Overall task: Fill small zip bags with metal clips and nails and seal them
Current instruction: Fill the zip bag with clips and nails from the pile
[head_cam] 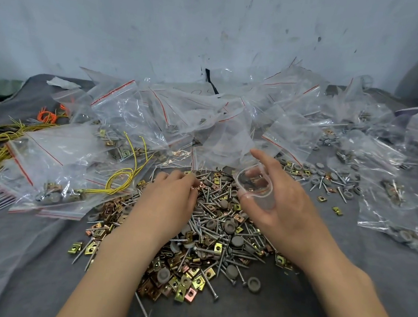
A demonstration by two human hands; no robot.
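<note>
Pale wall (165, 24), scuffed and spotted, behind the work surface. Grey cloth (12, 254) covering the surface, creased. Heap of clear zip bags (182, 109) with red seal lines, across the far side against the wall, mostly flat and empty-looking. Filled bags (54, 168), stacked at the left, holding clips and grey parts. More filled bags (390, 218) scattered at the right. Loose pile of hardware (210, 236) at centre, between the two forearms and spreading toward the near edge. Yellow wires (123, 177), looped and bundled, lying over the left-hand bags and trailing off to the left. Right hand (282, 207), raised just above the far right side of the pile, thumb and fingers curled round a small zip bag (256, 186), index finger lifted; the bag's mouth is held open in a rounded shape, facing the left hand, something dark inside. Left hand (170, 193), palm down on the far left part of the pile, fingers curled with tips among the pieces; whether they grip anything cannot be told. Metal clips (184, 285), square, brass and copper coloured, thickest at the near and left sides. Nails (208, 285), silver, lying crisscross throughout. Grey round caps (254, 284), scattered among them. Orange bands (47, 116), a small tangle at far left.
</note>
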